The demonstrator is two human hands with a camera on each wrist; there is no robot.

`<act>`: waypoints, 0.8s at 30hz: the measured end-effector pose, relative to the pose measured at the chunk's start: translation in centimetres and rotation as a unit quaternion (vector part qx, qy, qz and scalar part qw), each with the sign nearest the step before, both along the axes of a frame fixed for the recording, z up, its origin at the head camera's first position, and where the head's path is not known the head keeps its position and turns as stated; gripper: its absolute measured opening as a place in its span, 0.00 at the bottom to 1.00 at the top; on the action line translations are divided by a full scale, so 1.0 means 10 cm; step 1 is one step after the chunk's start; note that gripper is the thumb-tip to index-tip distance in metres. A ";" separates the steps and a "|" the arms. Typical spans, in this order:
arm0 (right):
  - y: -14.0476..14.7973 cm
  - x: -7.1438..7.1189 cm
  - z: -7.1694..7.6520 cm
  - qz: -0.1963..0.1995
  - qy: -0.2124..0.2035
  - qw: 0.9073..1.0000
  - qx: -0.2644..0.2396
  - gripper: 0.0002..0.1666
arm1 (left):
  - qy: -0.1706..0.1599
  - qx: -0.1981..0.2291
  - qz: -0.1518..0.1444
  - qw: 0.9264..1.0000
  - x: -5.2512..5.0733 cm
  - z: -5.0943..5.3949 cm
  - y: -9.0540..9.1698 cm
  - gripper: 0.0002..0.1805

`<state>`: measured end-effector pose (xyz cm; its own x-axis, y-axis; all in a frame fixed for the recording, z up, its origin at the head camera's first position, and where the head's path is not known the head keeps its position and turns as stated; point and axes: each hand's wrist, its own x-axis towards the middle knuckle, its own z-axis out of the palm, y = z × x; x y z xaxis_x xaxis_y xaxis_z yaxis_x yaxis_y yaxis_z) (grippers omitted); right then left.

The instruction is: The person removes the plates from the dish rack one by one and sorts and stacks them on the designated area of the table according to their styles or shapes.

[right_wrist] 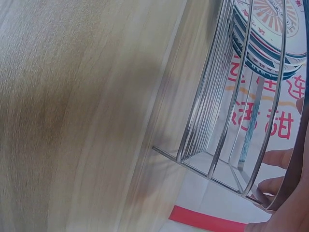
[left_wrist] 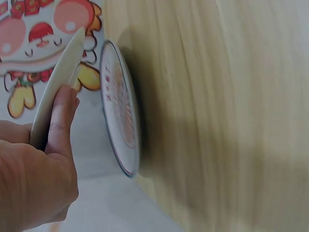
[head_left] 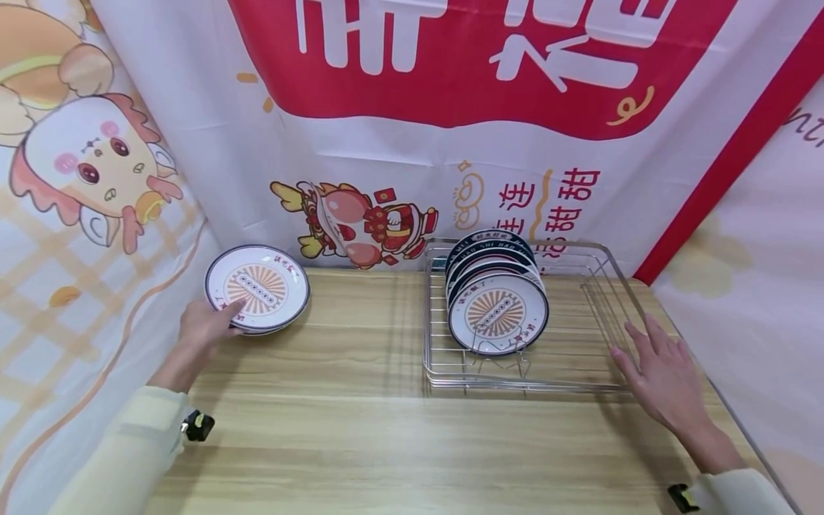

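My left hand (head_left: 204, 323) grips the edge of a white plate (head_left: 257, 282) with a dark rim and an orange sunburst print, thumb on its face. In the left wrist view, this held plate (left_wrist: 60, 82) is tilted above a second plate (left_wrist: 118, 108), which lies on the table. My right hand (head_left: 669, 375) is at the right end of a wire dish rack (head_left: 444, 381). In the right wrist view its fingers (right_wrist: 279, 157) reach over the rack's rim to the inside. Several plates (head_left: 498, 315) stand upright, leaning in a row, in the rack's left part.
The rack stands on a wood-grain table (head_left: 360, 443), close to a printed cloth backdrop (head_left: 386, 143). Another printed cloth (head_left: 84, 286) hangs along the left side, and a pale cloth (head_left: 747, 286) along the right.
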<state>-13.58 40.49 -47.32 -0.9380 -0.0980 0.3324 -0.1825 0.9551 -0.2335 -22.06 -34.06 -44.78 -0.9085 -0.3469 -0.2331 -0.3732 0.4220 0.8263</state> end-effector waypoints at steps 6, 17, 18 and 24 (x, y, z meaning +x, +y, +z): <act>0.00 0.01 0.01 -0.001 -0.002 1.000 0.005 0.37 | 0.012 0.115 0.029 0.993 -0.03 -0.08 -0.13 0.37; 0.00 0.01 0.00 -0.001 0.001 1.000 0.009 0.36 | -0.037 0.162 0.051 0.985 -0.02 -0.18 -0.27 0.41; 0.00 0.01 0.00 -0.002 -0.001 1.000 0.008 0.36 | -0.040 0.164 0.051 0.984 -0.02 -0.18 -0.27 0.41; -0.01 0.02 0.00 -0.004 0.001 1.000 0.010 0.36 | -0.045 0.201 0.057 0.977 -0.03 -0.21 -0.28 0.43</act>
<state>-13.41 40.38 -47.28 -0.9381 -0.0963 0.3326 -0.1745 0.9612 -0.2139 -22.39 -36.83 -46.90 -0.8391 -0.3081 -0.4483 -0.4773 0.0214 0.8785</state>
